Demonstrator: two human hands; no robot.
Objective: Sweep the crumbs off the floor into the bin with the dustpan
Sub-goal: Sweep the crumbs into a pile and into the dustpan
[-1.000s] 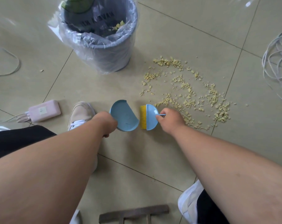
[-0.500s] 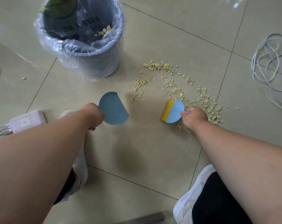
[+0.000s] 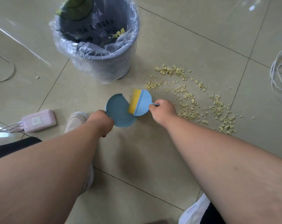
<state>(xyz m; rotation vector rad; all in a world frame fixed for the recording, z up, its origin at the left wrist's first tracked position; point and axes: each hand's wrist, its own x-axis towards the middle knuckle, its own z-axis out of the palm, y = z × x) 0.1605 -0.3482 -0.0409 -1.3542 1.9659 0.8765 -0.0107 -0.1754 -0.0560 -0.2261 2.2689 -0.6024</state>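
Crumbs (image 3: 200, 101), head view: most lie scattered on the floor (image 3: 177, 38) tiles to the right of your hands, in an arc between the bin (image 3: 103, 62) and the white cables (image 3: 281, 68); a few already sit inside the bin liner. Your right hand (image 3: 163, 110) pinches the brush (image 3: 141, 102) handle; your left hand (image 3: 101, 122) grips the dustpan (image 3: 119, 112) handle. Half a second ago brush and pan were well apart, the brush at the pile's near edge. Now the yellow bristles overlap the pan's lip. The pan looks empty, so the stroke seems to have carried little. Judgement: most sweeping remains.
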